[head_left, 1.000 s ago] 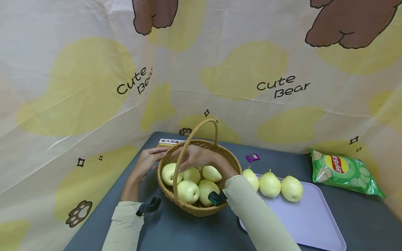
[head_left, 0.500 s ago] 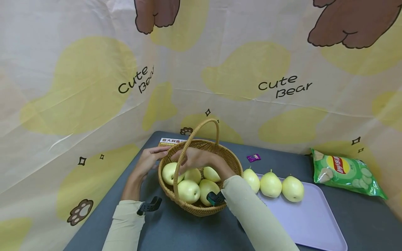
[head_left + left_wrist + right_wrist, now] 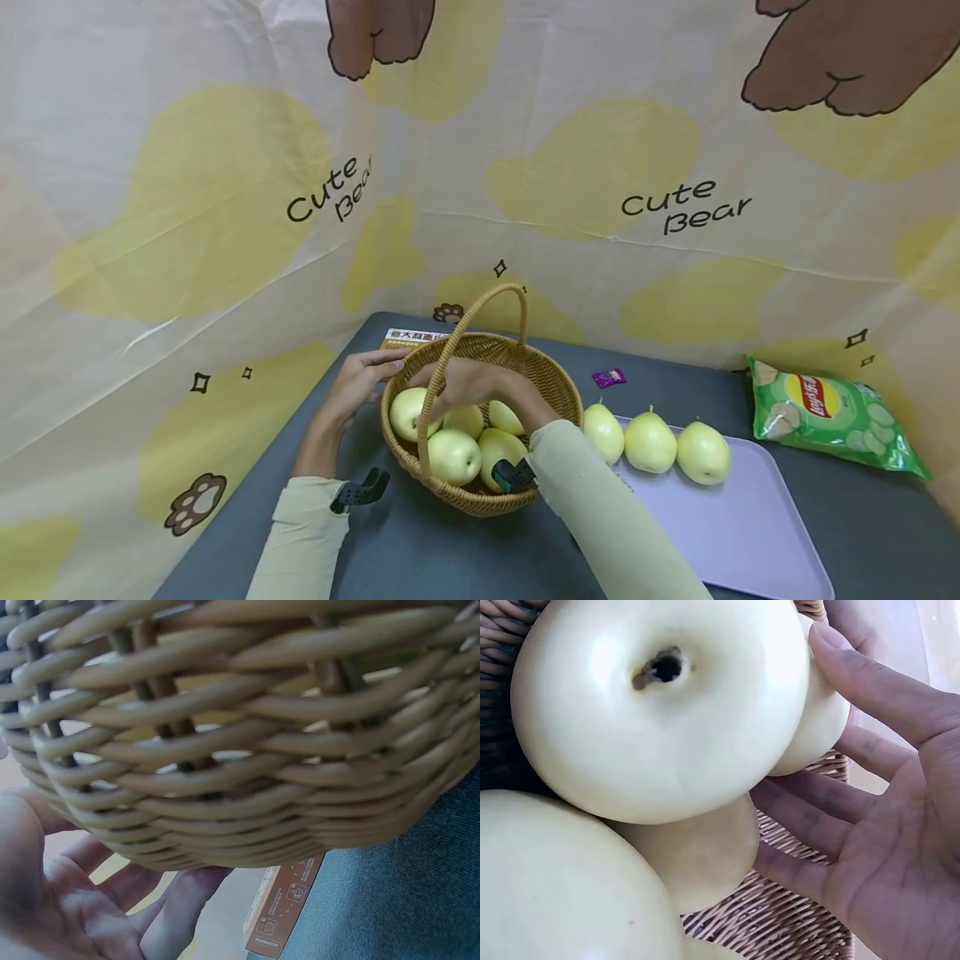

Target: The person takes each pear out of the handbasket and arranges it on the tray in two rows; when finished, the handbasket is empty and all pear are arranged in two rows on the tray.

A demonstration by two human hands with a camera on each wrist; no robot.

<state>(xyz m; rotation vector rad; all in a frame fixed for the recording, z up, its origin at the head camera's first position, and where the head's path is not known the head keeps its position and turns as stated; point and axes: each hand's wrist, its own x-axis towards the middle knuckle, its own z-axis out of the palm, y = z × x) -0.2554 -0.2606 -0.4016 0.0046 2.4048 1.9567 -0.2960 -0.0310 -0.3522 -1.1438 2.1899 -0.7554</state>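
Observation:
A wicker basket with a tall arched handle holds several pale yellow-green pears. My left hand is at its far left side, with extended fingertips touching the outside near the rim. In the left wrist view, its loosely bent fingers lie partly behind the woven wall. My right hand reaches under the handle into the basket. The right wrist view shows the thumb and fingers around a pear at the back, partly hidden by a nearer pear. Its fingertips are mostly out of sight behind fruit.
To the right, a lilac tray bears a row of three pears. A green chip bag lies at the far right. Behind the basket are a small purple packet and a printed box. Printed cloth walls border the table.
My right hand has sunk slightly lower into the basket. My left hand keeps its place at the rim. The whole view has shifted a little, with the pears and tray otherwise unmoved.

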